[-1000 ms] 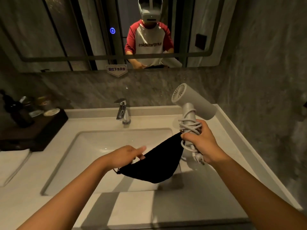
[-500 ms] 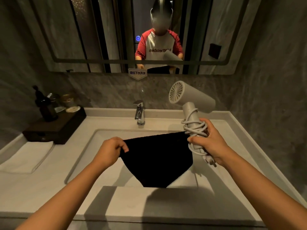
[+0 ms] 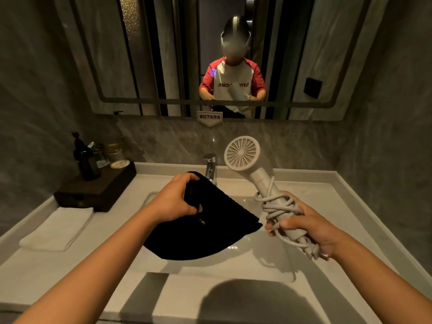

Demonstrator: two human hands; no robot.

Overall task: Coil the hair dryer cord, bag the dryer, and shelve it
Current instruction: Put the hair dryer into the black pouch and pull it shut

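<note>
**Dryer in right hand, bag in left, both over the basin**

While the right hand [image 3: 311, 228] wraps closed around the handle of the white plastic hair dryer [image 3: 254, 169], the grey-white cord [image 3: 277, 206] sits coiled in loose loops around that same handle, pinned under the fingers. Plug end hangs below the fist, near the wrist. Dryer tilts up and left, round intake grille facing the camera, barrel pointing away toward the back wall.

Left hand [image 3: 174, 199] pinches the top edge of the black soft fabric bag [image 3: 201, 232], thumb and fingers pressed together on the cloth. Bag hangs slack over the white rectangular sink basin [image 3: 245, 256]; its right corner ends just beside the right hand's fingertips, not clearly touching. Can't tell whether the bag mouth is open.

Edges and room:
- Chrome faucet [image 3: 210, 168] stands at the back rim, just behind the bag's top edge and left of the dryer head.
- White countertop [image 3: 350, 206] to the right of the basin is bare up to its raised edge at the grey stone wall.
- Left side is tighter: folded white towel [image 3: 58, 230] lies on the counter, dark wooden tray [image 3: 98, 192] behind it carrying a dark pump bottle [image 3: 85, 160] and small jars.
- Front rim of the counter runs under both forearms.
- Wall mirror [image 3: 140, 66] above reflects the person holding the dryer.
</note>
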